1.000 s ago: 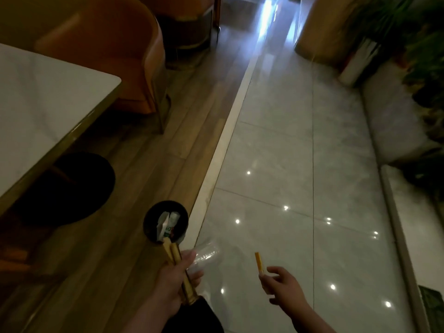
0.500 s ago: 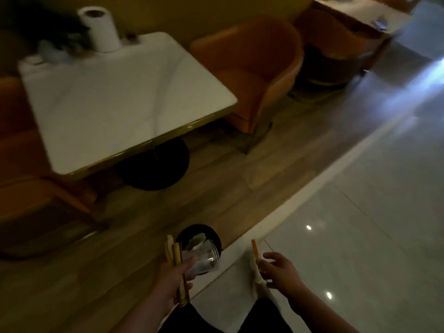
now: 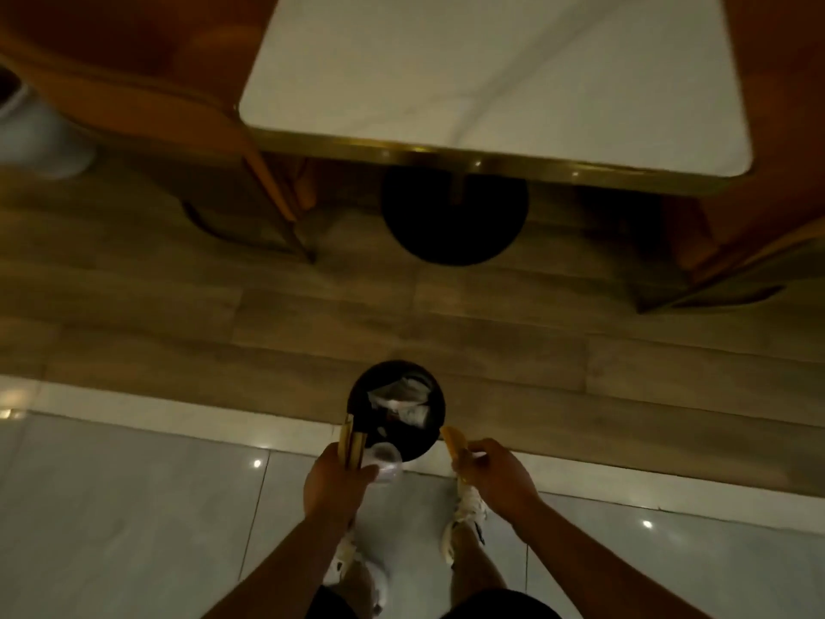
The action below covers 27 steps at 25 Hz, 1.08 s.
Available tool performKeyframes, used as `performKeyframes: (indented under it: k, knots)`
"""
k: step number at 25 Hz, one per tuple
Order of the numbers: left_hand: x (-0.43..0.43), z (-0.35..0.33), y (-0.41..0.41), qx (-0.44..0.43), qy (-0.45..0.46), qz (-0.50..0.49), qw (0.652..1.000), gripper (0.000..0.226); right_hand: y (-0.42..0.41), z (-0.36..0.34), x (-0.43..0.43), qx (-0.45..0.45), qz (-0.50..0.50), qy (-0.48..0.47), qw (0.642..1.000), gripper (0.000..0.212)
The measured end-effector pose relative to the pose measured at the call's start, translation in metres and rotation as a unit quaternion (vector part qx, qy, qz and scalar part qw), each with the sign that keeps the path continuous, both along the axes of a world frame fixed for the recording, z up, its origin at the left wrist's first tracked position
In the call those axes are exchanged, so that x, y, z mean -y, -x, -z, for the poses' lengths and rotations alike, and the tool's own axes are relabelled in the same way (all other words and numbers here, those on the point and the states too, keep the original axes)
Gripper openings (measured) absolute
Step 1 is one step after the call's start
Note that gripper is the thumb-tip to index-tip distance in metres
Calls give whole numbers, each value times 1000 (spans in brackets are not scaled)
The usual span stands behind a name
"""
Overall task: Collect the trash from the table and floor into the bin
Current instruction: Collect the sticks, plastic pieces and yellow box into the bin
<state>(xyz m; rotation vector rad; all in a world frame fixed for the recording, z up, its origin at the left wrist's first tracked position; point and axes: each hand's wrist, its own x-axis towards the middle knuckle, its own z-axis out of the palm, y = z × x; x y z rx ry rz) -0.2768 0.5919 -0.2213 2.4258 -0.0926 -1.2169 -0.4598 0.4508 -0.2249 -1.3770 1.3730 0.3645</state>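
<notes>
while the person stands over it, the round black bin (image 3: pixel 397 408) sits on the wooden floor (image 3: pixel 178 332) at the edge where the glossy pale tiles (image 3: pixel 134 507) begin, with crumpled white paper trash (image 3: pixel 399 393) already inside. left hand (image 3: pixel 332 484) is just at the bin's near rim, fingers (image 3: pixel 364 474) clenched around two tan wooden sticks (image 3: pixel 350 442) and a clear plastic cup (image 3: pixel 387 462) held on its side. right hand (image 3: pixel 493 475) is beside the bin's right rim, fingers pinching a thin yellow-orange stick-like piece of trash (image 3: pixel 453 442) whose tip points toward the bin. white shoes (image 3: pixel 466 516) show below the hands. beyond the bin stands a white marble counter with gold edge (image 3: pixel 468 82) on a black round base (image 3: pixel 453 225), orange chairs (image 3: pixel 134 82) on either side. frame is dim and a bit blurred.
</notes>
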Motion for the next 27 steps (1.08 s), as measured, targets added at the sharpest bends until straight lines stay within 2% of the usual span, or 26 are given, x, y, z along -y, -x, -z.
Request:
performKeyframes:
  k: [7, 10, 12, 15, 17, 20, 27]
  knots:
    - [18, 154, -21, 71, -16, 36, 997, 29, -51, 146, 18, 2, -68, 25, 997, 40]
    - [32, 196, -29, 80, -26, 16, 996, 35, -70, 181, 25, 16, -75, 36, 996, 24]
    - [45, 213, -31, 84, -21, 3, 996, 50, -82, 194, 31, 31, -70, 37, 996, 28]
    - [60, 231, -34, 46, -10, -46, 998, 94, -90, 212, 33, 30, -73, 47, 996, 44]
    - [60, 236, -36, 23, -22, -97, 995, 106, -88, 219, 31, 9, -97, 42, 994, 45]
    - [46, 237, -37, 21, -33, -58, 998, 97, -82, 225, 20, -1, -122, 22, 992, 37]
    - [13, 215, -32, 24, -45, 44, 998, 60, -83, 215, 3, -38, -137, 9, 990, 38]
